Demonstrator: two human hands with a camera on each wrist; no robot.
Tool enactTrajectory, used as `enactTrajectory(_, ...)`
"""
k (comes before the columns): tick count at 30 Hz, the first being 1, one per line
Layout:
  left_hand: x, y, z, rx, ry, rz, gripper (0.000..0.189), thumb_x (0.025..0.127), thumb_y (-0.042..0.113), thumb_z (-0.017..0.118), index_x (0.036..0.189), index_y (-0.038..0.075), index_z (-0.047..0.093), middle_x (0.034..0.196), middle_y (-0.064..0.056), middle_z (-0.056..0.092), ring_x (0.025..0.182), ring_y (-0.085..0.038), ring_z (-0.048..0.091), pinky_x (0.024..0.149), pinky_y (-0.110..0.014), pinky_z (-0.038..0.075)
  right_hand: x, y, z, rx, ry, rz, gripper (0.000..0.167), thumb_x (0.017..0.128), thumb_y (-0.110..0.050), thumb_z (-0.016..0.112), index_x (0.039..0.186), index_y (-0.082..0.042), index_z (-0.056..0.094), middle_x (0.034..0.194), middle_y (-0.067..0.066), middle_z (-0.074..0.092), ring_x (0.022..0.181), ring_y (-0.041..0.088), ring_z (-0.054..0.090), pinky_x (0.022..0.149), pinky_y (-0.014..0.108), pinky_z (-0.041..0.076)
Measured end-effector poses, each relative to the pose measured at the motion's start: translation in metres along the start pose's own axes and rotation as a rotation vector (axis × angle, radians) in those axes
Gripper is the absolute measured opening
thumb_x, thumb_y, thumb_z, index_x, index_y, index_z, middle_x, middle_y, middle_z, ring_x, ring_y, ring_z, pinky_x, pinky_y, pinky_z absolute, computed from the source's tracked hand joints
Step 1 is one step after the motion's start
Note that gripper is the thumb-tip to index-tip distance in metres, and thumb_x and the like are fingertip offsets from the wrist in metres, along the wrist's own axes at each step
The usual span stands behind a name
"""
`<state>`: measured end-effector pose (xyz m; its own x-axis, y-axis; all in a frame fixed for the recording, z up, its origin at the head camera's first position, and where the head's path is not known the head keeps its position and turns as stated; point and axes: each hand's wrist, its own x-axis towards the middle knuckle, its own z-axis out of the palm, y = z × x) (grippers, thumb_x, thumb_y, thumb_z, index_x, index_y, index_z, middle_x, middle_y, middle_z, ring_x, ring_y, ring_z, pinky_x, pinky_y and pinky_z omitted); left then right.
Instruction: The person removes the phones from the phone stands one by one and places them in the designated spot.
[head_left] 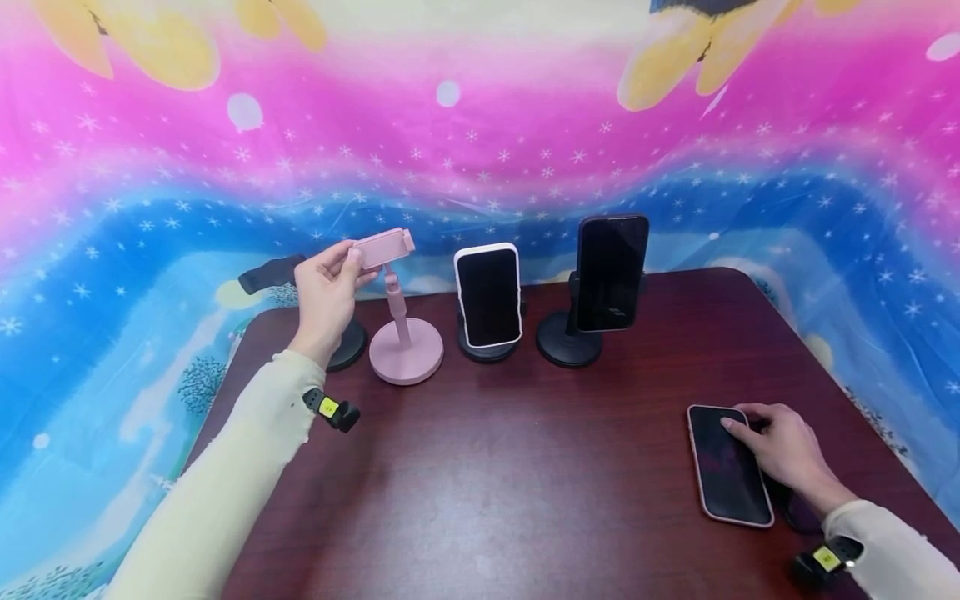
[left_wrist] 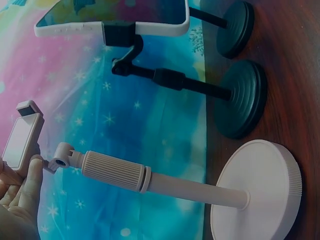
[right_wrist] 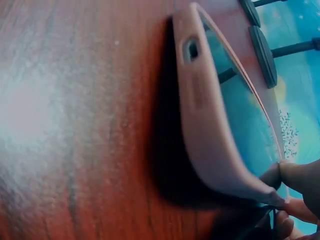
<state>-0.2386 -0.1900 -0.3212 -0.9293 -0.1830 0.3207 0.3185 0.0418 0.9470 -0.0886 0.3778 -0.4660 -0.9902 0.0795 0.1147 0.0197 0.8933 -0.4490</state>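
Pinched grips
Left hand point(head_left: 330, 287) holds a pink, round-based plastic stand point(head_left: 397, 313) by its clamp point(head_left: 384, 247); right hand point(head_left: 789, 446), a pink-cased, black-screened phone point(head_left: 726, 473).

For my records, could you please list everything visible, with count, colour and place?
Pink phone stand: 1, pink, second from left
Black phone stands: 3, black, far side
White-cased phone: 1, white, on middle black stand
Black phone: 1, black, on rightmost stand
Pink-cased phone: 1, pink, right side
Dark item, mostly hidden: 1, dark, beside pink-cased phone
Table: 1, red-brown, beneath
Backdrop: 1, mostly pink-blue, behind
Wrist devices: 2, black and yellow, wrists
Left hand: 1, cream-sleeved, pinching pink phone stand
Right hand: 1, cream-sleeved, gripping pink-cased phone
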Motion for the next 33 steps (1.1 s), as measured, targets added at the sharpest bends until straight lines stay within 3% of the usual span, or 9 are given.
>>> enactTrajectory(5,0.006,-0.003,-0.002,0.007,0.006,-0.008,0.032,0.102,0.016,0.058,0.126,-0.002,0.067,0.131,-0.026,0.065,0.092,-0.007,0.074,0.083,-0.022,0.061,0.003,-0.002,0.001,-0.028,-0.020,-0.040,0.033,0.093,-0.018,0.073,0.109,0.010,0.070,0.091,0.022,0.070,0.072,0.017,0.056,0.057,0.027,0.041)
enactTrajectory(16,0.013,-0.004,-0.004,0.010,0.023,-0.014,0.034,0.103,0.016,0.055,0.131,-0.004,0.064,0.133,-0.027,0.064,0.088,-0.005,0.074,0.085,-0.022,0.061,0.003,-0.004,0.002,-0.040,-0.010,-0.051,0.029,0.093,-0.016,0.073,0.106,0.009,0.070,0.087,0.019,0.070,0.071,0.016,0.055,0.058,0.027,0.041)
enactTrajectory(24,0.016,-0.004,0.000,0.072,0.023,-0.030,0.035,0.106,0.016,0.049,0.133,-0.001,0.062,0.135,-0.024,0.063,0.096,-0.009,0.073,0.092,-0.026,0.060,0.002,-0.003,0.006,-0.047,-0.013,-0.032,0.033,0.094,-0.021,0.072,0.111,0.008,0.069,0.097,0.026,0.067,0.085,0.034,0.060,0.065,0.038,0.047)
enactTrajectory(33,0.017,-0.007,0.005,0.116,0.101,-0.044,0.035,0.107,0.016,0.045,0.133,-0.001,0.062,0.135,-0.023,0.064,0.102,-0.018,0.073,0.092,-0.024,0.059,0.000,-0.005,0.007,-0.053,0.005,-0.048,0.029,0.093,-0.017,0.073,0.109,0.006,0.070,0.098,0.027,0.065,0.085,0.034,0.059,0.064,0.037,0.045)
